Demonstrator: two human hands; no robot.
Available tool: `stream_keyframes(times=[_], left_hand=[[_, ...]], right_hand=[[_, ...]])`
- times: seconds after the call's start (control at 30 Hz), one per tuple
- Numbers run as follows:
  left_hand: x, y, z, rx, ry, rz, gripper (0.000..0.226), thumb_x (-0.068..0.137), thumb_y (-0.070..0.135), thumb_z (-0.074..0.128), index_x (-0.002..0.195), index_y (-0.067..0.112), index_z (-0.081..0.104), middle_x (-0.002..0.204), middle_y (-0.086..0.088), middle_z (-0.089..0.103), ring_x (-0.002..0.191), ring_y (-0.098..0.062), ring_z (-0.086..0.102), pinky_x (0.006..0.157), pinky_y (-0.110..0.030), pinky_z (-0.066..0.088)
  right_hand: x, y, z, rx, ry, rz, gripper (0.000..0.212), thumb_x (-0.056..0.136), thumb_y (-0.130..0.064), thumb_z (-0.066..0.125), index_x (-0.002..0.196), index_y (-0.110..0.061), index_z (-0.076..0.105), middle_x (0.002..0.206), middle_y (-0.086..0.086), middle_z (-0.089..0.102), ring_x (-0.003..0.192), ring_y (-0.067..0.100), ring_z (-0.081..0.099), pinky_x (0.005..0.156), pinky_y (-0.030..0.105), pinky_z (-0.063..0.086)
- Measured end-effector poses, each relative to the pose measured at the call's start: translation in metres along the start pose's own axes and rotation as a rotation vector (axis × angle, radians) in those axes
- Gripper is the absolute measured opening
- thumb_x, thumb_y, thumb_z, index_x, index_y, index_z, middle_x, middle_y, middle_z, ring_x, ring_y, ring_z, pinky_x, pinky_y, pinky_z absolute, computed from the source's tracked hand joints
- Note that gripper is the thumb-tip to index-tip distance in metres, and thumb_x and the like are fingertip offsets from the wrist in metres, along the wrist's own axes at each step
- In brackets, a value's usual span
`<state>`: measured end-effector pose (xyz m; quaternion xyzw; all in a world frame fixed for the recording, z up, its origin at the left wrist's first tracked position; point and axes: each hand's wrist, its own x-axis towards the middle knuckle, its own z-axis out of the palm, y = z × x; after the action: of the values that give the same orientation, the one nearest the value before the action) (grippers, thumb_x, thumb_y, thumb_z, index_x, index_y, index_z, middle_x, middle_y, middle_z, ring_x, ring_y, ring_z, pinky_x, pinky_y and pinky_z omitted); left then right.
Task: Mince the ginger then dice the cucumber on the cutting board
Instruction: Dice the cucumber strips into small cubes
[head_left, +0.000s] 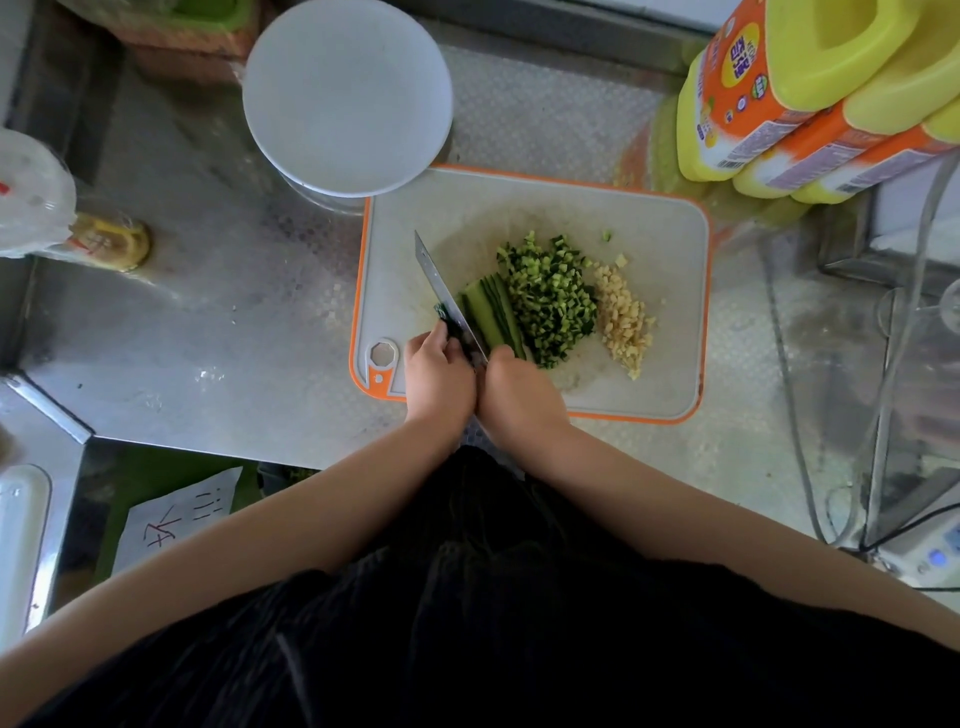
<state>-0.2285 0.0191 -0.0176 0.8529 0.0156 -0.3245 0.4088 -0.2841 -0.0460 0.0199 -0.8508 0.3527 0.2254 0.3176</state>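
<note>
Two hands are meeting at the lower centre of the cutting board (660, 244). Left hand (439, 376) is gripping the knife (441, 291); right hand (519, 395) is resting, fingers curled, on the cucumber strips (491, 312). Diced cucumber (550, 301) and minced ginger (623, 322) are sitting just right.
</note>
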Motion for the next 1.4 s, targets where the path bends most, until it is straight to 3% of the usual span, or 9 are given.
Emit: stream_keyframes(times=[0.3,0.63,0.8,1.1,1.4], left_hand=[[0.008,-0.013,0.001,-0.033,-0.009,0.012,0.021,0.092,0.006,0.037,0.090,0.003,0.058,0.097,-0.017,0.062,0.080,-0.024,0.054,0.062,-0.025,0.036],[0.007,-0.012,0.000,-0.043,0.027,0.034,0.022,0.094,0.019,0.045,0.093,0.021,0.067,0.096,-0.004,0.068,0.087,-0.021,0.063,0.076,-0.035,0.050],[0.010,-0.004,0.000,-0.065,0.145,-0.078,0.025,0.093,0.025,0.057,0.116,0.017,0.059,0.111,0.001,0.065,0.100,-0.018,0.061,0.089,-0.041,0.052],[0.011,-0.002,-0.003,-0.057,0.165,-0.092,0.028,0.089,0.021,0.057,0.116,0.014,0.063,0.105,0.002,0.068,0.094,-0.017,0.063,0.074,-0.028,0.047],[0.015,-0.005,-0.006,-0.016,0.196,-0.073,0.028,0.088,0.016,0.055,0.112,0.011,0.068,0.095,0.000,0.070,0.091,-0.021,0.065,0.076,-0.028,0.049]], right_hand=[[0.001,-0.006,0.000,0.017,-0.014,0.006,0.015,0.097,-0.010,0.039,0.104,0.000,0.047,0.106,0.022,0.065,0.099,0.040,0.061,0.066,0.035,0.035],[0.008,-0.006,0.009,-0.034,0.026,-0.036,0.012,0.097,-0.008,0.038,0.105,-0.001,0.045,0.102,0.020,0.067,0.094,0.039,0.064,0.065,0.035,0.036],[0.008,-0.003,0.004,0.028,0.025,-0.018,0.007,0.098,-0.011,0.039,0.095,-0.006,0.043,0.099,0.019,0.065,0.091,0.038,0.062,0.063,0.035,0.034],[0.001,0.009,0.009,0.000,0.035,-0.039,0.011,0.095,-0.006,0.042,0.103,-0.001,0.048,0.097,0.020,0.064,0.089,0.037,0.063,0.062,0.033,0.038],[-0.005,0.024,0.007,-0.002,0.007,-0.054,0.015,0.097,-0.010,0.042,0.105,0.000,0.051,0.103,0.020,0.064,0.095,0.037,0.062,0.066,0.031,0.038]])
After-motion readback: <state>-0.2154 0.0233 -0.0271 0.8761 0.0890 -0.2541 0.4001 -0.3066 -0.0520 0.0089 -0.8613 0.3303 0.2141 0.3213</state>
